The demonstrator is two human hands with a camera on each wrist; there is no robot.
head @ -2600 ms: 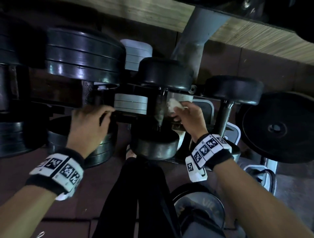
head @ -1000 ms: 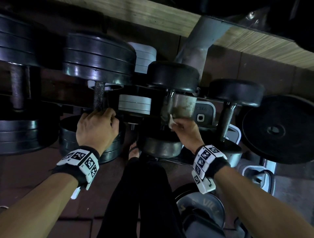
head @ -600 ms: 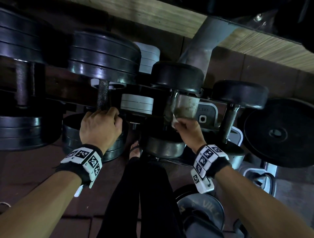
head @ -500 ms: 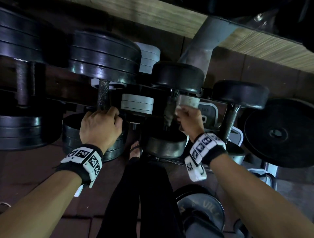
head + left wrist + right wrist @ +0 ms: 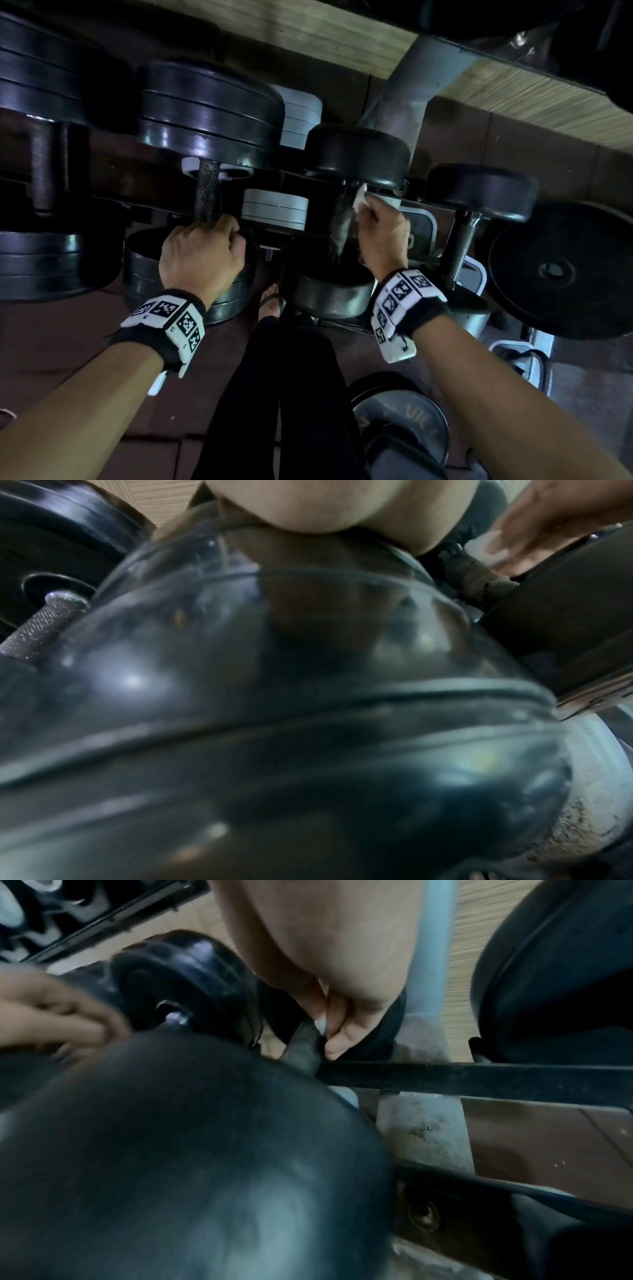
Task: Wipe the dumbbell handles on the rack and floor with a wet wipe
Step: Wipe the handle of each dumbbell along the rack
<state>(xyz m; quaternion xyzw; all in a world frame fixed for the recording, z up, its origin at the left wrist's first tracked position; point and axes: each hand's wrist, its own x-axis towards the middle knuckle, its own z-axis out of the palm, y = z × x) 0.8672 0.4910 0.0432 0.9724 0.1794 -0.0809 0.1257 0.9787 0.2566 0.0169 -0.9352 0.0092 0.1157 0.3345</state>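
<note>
On the rack, my left hand point(image 5: 205, 253) grips the knurled handle point(image 5: 206, 192) of a large black plate dumbbell point(image 5: 209, 113). My right hand point(image 5: 380, 233) pinches a white wet wipe point(image 5: 359, 202) and holds it against the upper end of the worn handle point(image 5: 342, 226) of the middle round-headed dumbbell point(image 5: 356, 154). In the right wrist view the fingers point(image 5: 339, 1039) press the wipe point(image 5: 321, 1027) onto that dark handle point(image 5: 301, 1047). The left wrist view is filled by a shiny black weight head point(image 5: 274, 723), and the knurled bar point(image 5: 37, 634) shows at its left.
A smaller dumbbell point(image 5: 479, 192) sits to the right, with a big black weight plate point(image 5: 561, 270) beside it. More plate dumbbells point(image 5: 37, 171) fill the left. A grey rack post point(image 5: 404, 102) rises behind. My black-clad leg point(image 5: 281, 394) and sandalled foot point(image 5: 270, 301) stand below on brown floor.
My right hand has slid the wipe up the middle dumbbell's handle, from its lower part to just under the far head. My left hand has kept its grip on the knurled handle.
</note>
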